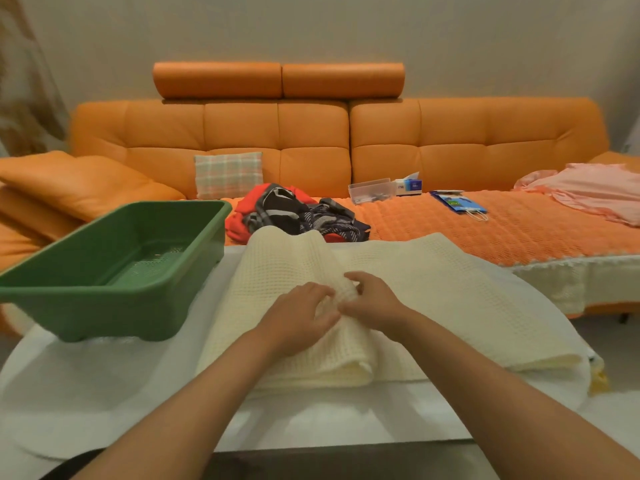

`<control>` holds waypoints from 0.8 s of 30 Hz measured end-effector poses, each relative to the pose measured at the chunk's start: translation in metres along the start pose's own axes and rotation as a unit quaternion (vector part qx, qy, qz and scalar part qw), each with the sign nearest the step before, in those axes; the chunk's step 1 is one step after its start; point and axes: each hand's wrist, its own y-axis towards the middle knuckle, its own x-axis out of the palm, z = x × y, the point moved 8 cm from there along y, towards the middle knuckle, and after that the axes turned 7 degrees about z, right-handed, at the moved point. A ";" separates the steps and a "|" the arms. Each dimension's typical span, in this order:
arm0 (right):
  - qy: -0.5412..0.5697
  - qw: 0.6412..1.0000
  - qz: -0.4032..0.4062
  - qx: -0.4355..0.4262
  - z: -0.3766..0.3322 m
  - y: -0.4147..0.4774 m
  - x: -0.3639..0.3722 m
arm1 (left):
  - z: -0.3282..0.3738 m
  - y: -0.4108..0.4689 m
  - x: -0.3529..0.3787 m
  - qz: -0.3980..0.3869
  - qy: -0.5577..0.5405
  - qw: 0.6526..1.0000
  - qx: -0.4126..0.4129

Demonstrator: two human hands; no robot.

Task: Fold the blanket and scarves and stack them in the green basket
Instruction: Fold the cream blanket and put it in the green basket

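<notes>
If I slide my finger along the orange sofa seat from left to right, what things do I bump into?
Orange cushion → checked pillow → pile of scarves → clear box → tissue box → blue paper bag → pink cloth.

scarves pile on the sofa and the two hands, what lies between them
The cream blanket, its far part humped up toward the pile, as the head view shows.
</notes>
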 end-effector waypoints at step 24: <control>-0.500 0.800 -0.028 -0.330 -0.031 -0.070 -0.019 | 0.034 -0.046 0.009 -0.099 0.009 0.988 0.114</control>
